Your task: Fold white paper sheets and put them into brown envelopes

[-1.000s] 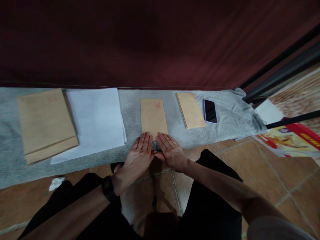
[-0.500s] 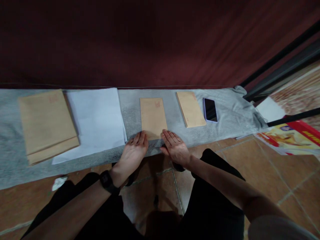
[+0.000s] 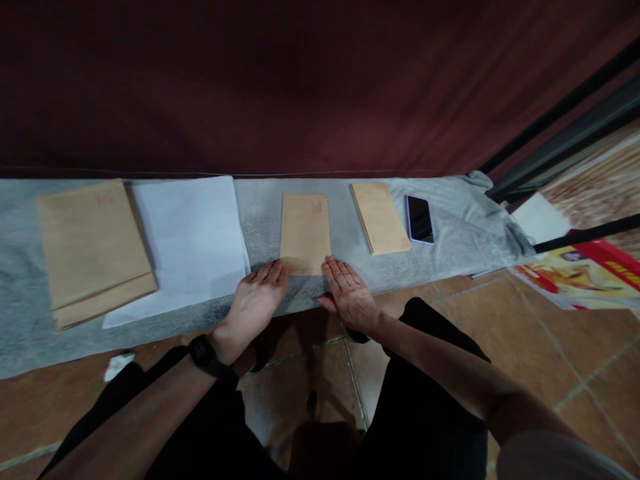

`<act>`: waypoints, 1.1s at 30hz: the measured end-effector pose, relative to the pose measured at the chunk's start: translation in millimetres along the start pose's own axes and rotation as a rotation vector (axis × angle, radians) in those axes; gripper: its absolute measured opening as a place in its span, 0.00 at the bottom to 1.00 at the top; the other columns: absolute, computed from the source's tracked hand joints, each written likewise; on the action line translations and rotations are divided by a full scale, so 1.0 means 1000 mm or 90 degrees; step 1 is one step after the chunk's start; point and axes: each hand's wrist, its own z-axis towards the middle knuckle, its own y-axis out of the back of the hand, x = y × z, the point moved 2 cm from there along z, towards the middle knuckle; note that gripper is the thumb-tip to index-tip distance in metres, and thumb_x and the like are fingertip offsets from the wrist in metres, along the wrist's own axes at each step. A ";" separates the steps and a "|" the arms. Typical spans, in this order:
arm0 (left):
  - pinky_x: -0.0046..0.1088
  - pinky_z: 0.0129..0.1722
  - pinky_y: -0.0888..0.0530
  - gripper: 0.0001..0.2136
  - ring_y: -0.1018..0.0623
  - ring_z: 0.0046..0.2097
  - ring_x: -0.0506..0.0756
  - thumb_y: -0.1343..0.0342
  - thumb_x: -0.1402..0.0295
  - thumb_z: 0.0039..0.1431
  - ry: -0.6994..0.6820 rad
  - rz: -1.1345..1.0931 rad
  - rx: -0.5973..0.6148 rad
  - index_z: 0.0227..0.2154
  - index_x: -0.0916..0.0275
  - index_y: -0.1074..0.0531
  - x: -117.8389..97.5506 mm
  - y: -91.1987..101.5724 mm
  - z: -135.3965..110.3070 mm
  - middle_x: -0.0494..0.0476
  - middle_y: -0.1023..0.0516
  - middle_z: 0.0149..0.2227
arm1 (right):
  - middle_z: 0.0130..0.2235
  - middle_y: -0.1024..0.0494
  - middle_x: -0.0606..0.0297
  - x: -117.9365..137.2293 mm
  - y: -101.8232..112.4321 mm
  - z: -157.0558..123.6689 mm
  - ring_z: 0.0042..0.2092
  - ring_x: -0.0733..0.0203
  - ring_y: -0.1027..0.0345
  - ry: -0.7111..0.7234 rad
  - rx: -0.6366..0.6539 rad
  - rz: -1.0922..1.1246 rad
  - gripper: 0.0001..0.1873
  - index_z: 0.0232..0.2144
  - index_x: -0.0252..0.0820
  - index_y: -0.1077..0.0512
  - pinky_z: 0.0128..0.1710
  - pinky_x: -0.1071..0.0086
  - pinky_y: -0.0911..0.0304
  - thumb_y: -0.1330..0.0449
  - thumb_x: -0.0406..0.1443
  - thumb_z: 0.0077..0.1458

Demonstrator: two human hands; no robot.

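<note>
Between my hands a small brown envelope (image 3: 305, 233) lies flat on a grey cloth (image 3: 260, 207), with faint red print near its top right. My left hand (image 3: 260, 290) rests palm down, its fingers stretched out at the envelope's lower left corner. At the lower right corner lie the straight fingers of my right hand (image 3: 350, 293), thumb apart. Neither hand grips anything. To the right sits a stack of small brown envelopes (image 3: 383, 220). Further left, white paper sheets (image 3: 193, 240) lie partly under a stack of larger brown envelopes (image 3: 97, 247).
A phone (image 3: 420, 220) lies right of the small stack. Behind the cloth-covered surface hangs a dark red curtain (image 3: 300, 93). A red and yellow box (image 3: 585, 273) and dark metal bars (image 3: 565, 113) are at the right. A crumpled white tissue (image 3: 119, 367) lies on the tiled floor (image 3: 525, 333).
My left hand has shifted slightly left, and the envelope's lower edge has turned a little the same way, so it lies straighter. My right hand has barely moved.
</note>
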 end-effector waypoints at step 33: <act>0.53 0.72 0.47 0.30 0.51 0.75 0.64 0.60 0.68 0.70 0.033 -0.155 -0.074 0.71 0.75 0.52 -0.043 -0.038 -0.014 0.75 0.49 0.73 | 0.73 0.48 0.43 0.040 0.002 0.001 0.75 0.48 0.60 0.046 0.046 0.098 0.41 0.71 0.25 0.49 0.74 0.49 0.54 0.51 0.52 0.70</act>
